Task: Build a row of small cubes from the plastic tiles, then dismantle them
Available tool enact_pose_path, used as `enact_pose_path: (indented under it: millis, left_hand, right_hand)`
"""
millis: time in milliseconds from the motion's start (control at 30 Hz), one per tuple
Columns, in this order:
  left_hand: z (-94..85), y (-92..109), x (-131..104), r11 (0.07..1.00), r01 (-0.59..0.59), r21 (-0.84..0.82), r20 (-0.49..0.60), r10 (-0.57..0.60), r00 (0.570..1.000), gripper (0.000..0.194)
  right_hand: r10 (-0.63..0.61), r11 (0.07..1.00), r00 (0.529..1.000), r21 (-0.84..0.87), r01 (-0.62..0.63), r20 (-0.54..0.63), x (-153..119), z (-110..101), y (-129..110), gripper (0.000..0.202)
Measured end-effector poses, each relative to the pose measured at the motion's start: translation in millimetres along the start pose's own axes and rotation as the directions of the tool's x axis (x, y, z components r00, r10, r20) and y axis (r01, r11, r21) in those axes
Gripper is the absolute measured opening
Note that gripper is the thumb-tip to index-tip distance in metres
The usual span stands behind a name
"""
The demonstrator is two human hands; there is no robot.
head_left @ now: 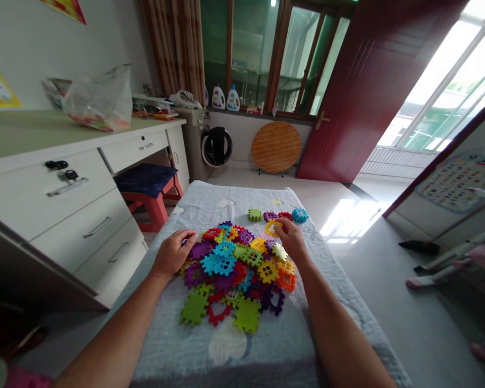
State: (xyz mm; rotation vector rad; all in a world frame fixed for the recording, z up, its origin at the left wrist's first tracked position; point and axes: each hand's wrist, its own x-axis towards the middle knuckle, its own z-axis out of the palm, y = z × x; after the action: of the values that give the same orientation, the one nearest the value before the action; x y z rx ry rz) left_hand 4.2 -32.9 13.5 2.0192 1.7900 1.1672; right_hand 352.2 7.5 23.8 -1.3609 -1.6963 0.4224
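A heap of colourful toothed plastic building tiles [225, 264] lies on the cloth-covered table [226, 347]. My right hand [294, 240] pinches a yellow tile with an open middle [271, 227] at the far right of the heap. Beside the heap's left edge, my left hand [173, 252] has its fingers curled together; a small dark bluish bit shows between them, too small to name. Past the heap stand a green block [254, 215], a purple one [270, 216], a red one [285, 216] and a blue one [300, 215] in a row.
A white desk with drawers [76, 191] runs along the left, a plastic bag [101, 102] on top. A red stool with a dark cushion [147, 180] stands under it. Farther back are a washing machine [198, 140], a round wooden board [277, 146] and a red door [358, 86].
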Motion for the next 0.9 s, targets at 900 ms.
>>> enact_pose_path:
  millis: [900]
  left_hand:
    - [0.2,-3.6,0.4,1.000,0.005,-0.003,-0.007,-0.005,1.000,0.036]
  right_hand:
    - [-0.108,0.938,0.916,-0.266,0.223,0.387,-10.0,-11.1,-3.5,0.018]
